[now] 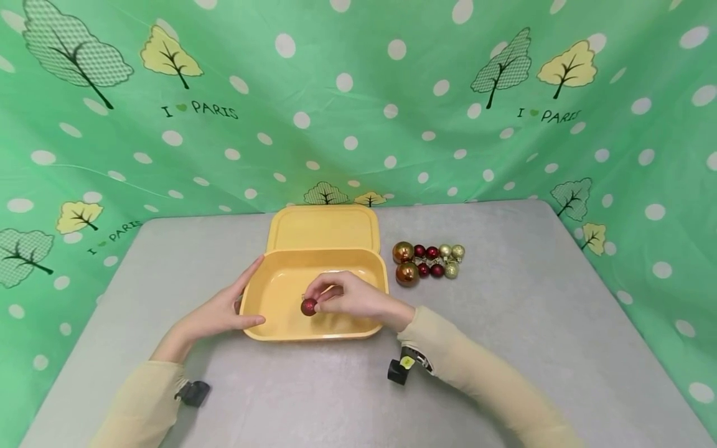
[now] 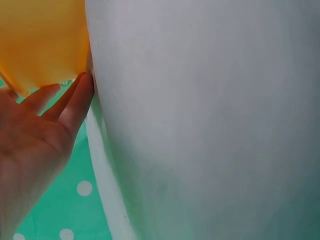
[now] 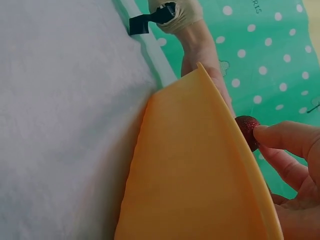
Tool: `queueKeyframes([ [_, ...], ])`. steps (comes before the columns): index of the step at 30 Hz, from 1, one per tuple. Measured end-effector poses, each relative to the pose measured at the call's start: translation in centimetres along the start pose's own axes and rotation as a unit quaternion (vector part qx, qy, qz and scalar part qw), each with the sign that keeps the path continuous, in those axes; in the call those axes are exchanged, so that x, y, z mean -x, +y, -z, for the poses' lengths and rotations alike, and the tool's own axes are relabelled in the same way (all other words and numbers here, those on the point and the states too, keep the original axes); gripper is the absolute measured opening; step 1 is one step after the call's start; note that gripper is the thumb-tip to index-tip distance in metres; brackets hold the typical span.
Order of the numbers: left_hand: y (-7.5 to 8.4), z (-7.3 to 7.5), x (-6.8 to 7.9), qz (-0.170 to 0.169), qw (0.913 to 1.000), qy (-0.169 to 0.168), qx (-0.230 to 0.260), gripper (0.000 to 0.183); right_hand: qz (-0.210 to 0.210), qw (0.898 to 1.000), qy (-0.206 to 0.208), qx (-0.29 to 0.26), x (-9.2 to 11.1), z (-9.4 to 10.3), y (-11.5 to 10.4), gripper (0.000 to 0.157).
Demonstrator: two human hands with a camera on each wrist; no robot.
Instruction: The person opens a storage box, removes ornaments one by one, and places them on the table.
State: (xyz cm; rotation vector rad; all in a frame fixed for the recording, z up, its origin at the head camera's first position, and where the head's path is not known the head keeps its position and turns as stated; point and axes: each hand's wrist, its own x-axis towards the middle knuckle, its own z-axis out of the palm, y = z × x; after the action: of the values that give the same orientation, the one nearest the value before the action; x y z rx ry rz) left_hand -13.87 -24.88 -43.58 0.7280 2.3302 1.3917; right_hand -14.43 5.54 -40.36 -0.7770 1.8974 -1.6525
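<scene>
A yellow plastic box stands uncovered on the grey table. My right hand is over its inside, pinching a small dark red glittery Christmas bauble between thumb and fingertips. In the right wrist view the bauble shows just beyond the box rim. My left hand rests against the box's left end, the thumb across the rim and the fingers extended along the outside. In the left wrist view, those straight fingers touch the outer wall.
A yellow lid lies directly behind the box. To the right sits a grouped set of baubles: two large copper-gold ones, several small dark red ones and several pale gold ones. Green dotted cloth hangs behind the table.
</scene>
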Motion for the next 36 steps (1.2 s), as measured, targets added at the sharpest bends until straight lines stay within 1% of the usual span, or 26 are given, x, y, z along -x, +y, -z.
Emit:
queueKeyframes([
  [7,-0.3,0.0,-0.1,-0.002,1.0,-0.003,0.001,0.11,0.008,1.0,0.026,0.01,1.4,1.4,0.0,0.024],
  [12,-0.3,0.0,0.0,-0.005,1.0,-0.003,0.004,0.11,0.021,0.999,0.027,0.019,2.3,2.6,-0.1,0.024],
  [16,-0.3,0.0,0.0,-0.008,1.0,-0.003,0.001,0.11,0.012,0.999,0.035,0.023,3.1,3.4,-0.1,0.023],
  [22,-0.4,0.0,-0.1,-0.009,0.9999,-0.005,0.006,0.11,-0.015,0.997,0.068,0.027,4.6,4.3,-0.4,0.024],
  [29,-0.4,0.0,-0.1,-0.015,0.9999,-0.002,0.0,0.11,-0.023,0.994,0.094,0.043,6.1,5.7,-0.7,0.025],
  [33,-0.4,0.0,-0.1,-0.013,0.9999,-0.002,-0.003,0.11,-0.034,0.993,0.108,0.039,6.9,6.6,-0.9,0.026],
  [36,-0.3,0.0,0.0,-0.01,0.9999,-0.002,-0.002,0.11,-0.033,0.992,0.119,0.037,7.5,7.4,-0.8,0.026],
])
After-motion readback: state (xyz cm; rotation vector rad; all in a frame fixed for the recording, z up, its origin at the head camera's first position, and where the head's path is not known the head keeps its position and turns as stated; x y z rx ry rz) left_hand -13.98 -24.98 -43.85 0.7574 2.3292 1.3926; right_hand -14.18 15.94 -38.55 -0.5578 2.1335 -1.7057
